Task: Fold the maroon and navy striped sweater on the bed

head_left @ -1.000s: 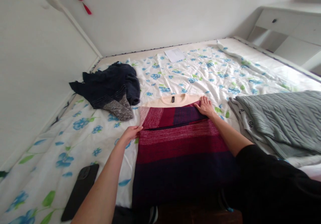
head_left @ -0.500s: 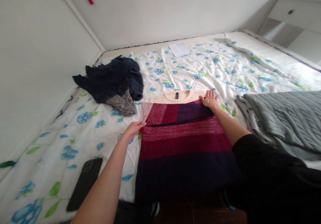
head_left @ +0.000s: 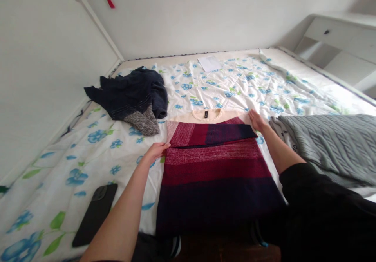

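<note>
My left hand (head_left: 156,151) has a light grip on the left edge of the striped sweater (head_left: 214,168), fingers curled at the fold line with the fabric pinched under them. My right hand (head_left: 256,120) has no grip at all: it lies open and flat, palm down, at the right end of the folded-over sleeve, touching the sweater's upper right corner where it meets the floral bedsheet (head_left: 235,85).

The sweater lies face down on the bed in front of me, its cream collar (head_left: 206,115) pointing away and the hem towards me. As I judge it, the fold is partly made: one sleeve band is laid across the back just below the collar and looks smooth, and both side edges are fairly straight. The long body below that band is unfolded, so the bottom has yet to be brought up towards the collar.

A crumpled dark garment (head_left: 132,97) sits well apart at the upper left. Grey knitwear (head_left: 329,144) lies just beside my right forearm. A black phone (head_left: 95,213) rests on the sheet near my left arm, and a sheet of white paper (head_left: 209,63) lies at the far end of the bed.
</note>
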{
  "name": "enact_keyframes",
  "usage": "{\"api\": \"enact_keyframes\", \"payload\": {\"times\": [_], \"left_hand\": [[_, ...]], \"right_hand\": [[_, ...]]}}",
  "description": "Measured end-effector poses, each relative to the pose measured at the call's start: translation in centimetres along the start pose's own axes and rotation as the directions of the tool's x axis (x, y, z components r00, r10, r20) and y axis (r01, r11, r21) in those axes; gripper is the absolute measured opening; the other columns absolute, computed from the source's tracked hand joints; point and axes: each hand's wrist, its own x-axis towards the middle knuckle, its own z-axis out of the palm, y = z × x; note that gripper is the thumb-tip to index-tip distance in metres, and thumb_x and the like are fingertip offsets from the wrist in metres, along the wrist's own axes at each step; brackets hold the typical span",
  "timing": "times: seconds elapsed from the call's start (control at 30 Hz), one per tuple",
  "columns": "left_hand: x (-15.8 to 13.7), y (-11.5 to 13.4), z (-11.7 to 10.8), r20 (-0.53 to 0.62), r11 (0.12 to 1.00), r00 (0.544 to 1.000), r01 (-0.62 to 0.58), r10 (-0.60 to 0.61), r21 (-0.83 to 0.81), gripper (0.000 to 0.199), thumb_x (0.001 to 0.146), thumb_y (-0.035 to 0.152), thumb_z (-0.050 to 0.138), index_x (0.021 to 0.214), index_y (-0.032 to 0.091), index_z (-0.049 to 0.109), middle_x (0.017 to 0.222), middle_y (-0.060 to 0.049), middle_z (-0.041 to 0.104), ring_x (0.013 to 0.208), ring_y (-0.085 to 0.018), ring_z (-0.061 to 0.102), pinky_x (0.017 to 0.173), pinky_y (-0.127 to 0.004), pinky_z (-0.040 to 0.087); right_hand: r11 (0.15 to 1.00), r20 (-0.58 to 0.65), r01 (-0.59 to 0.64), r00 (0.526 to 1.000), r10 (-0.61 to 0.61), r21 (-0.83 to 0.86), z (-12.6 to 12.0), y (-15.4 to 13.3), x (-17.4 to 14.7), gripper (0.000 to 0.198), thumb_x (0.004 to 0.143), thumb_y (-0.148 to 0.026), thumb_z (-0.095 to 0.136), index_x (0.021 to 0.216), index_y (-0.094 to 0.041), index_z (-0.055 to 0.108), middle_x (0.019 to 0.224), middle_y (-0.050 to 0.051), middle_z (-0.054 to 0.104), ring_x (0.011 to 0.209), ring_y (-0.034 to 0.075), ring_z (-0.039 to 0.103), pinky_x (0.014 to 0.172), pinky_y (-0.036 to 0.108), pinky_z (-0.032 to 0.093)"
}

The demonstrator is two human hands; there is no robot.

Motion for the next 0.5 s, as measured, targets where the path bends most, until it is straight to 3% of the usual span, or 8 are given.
{"api": "enact_keyframes", "payload": {"times": [0.1, 0.2, 0.3, 0.4, 0.5], "left_hand": [[-0.1, 0.1, 0.0, 0.003, 1.0, 1.0, 0.004, -0.004, -0.016, 0.028, 0.079, 0.035, 0.103, 0.089, 0.019, 0.082, 0.087, -0.006, 0.087, 0.081, -0.021, 0.08, 0.08, -0.028, 0.062], [-0.4, 0.4, -0.1, 0.022, 0.998, 1.0, 0.013, -0.012, -0.065, 0.026, 0.08, 0.031, 0.103, 0.089, 0.019, 0.082, 0.09, -0.007, 0.088, 0.081, -0.021, 0.081, 0.077, -0.026, 0.063], [-0.6, 0.7, -0.4, 0.062, 0.985, 0.998, 0.044, -0.034, -0.169, 0.022, 0.084, 0.029, 0.1, 0.091, 0.021, 0.081, 0.09, -0.008, 0.087, 0.077, -0.021, 0.08, 0.072, -0.026, 0.064], [-0.5, 0.8, -0.8, 0.068, 0.955, 0.994, 0.096, -0.08, -0.281, 0.026, 0.089, 0.036, 0.098, 0.09, 0.021, 0.077, 0.078, -0.007, 0.082, 0.066, -0.02, 0.077, 0.062, -0.026, 0.064], [0.1, 0.9, -0.9, 0.078, 0.919, 0.991, 0.128, -0.107, -0.372, 0.028, 0.095, 0.04, 0.093, 0.09, 0.02, 0.075, 0.069, -0.005, 0.077, 0.056, -0.017, 0.072, 0.057, -0.024, 0.063]], "right_hand": [[0.939, 0.023, -0.112, 0.994, 0.111, 0.326, -3.3, 0.8, -3.3, 0.035, 0.117, -0.041, 0.053, 0.147, -0.033, 0.067, 0.162, 0.005, 0.071, 0.146, 0.015, 0.071, 0.106, 0.032, 0.07], [0.879, 0.171, -0.251, 0.965, 0.197, 0.406, -5.0, 1.3, -5.5, 0.031, 0.116, -0.038, 0.057, 0.144, -0.03, 0.069, 0.147, 0.008, 0.08, 0.125, 0.017, 0.082, 0.092, 0.028, 0.074], [0.858, 0.251, -0.384, 0.917, 0.311, 0.341, -5.0, 0.9, -5.8, 0.023, 0.115, -0.031, 0.063, 0.136, -0.027, 0.071, 0.116, 0.005, 0.087, 0.091, 0.016, 0.087, 0.076, 0.022, 0.073], [0.859, 0.323, -0.466, 0.863, 0.389, 0.212, -4.7, 0.4, -5.2, 0.012, 0.116, -0.025, 0.062, 0.116, -0.024, 0.074, 0.088, 0.0, 0.085, 0.067, 0.015, 0.081, 0.062, 0.018, 0.067], [0.868, 0.395, -0.494, 0.807, 0.44, 0.041, -4.6, 0.4, -5.0, 0.024, 0.117, -0.031, 0.063, 0.098, -0.021, 0.074, 0.07, -0.001, 0.079, 0.053, 0.016, 0.073, 0.053, 0.02, 0.061]]}}
